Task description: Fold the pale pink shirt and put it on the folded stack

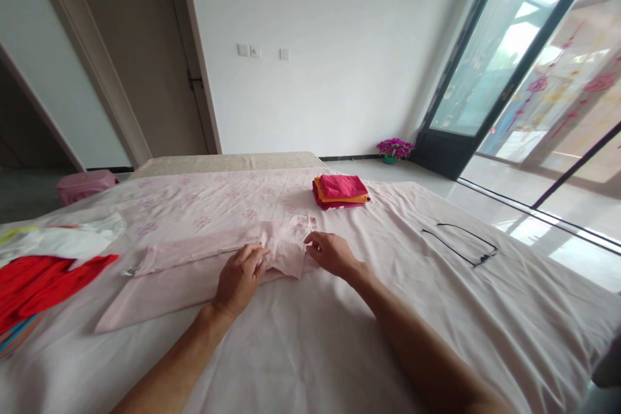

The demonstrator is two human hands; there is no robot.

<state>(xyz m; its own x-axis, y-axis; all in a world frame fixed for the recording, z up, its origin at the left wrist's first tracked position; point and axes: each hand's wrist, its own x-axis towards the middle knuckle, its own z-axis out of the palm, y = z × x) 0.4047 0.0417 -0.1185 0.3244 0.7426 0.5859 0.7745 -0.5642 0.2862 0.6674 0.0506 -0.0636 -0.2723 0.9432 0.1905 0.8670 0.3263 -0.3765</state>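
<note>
Head view: left hand and right hand, fingers curled, pinch unclear, touch one pink garment near one folded stack.

Two slim, bare forearms taper to narrower wrists, the left hand and right hand equally uncovered.

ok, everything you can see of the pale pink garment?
The pale pink garment looks like thin, soft cloth, wrinkled. It lies on the sheet, partly folded: two long overlapping layers run left, a short flap sits right. The left hand touches it beside the flap, the right hand its right end; whether either grips is unclear.
</note>
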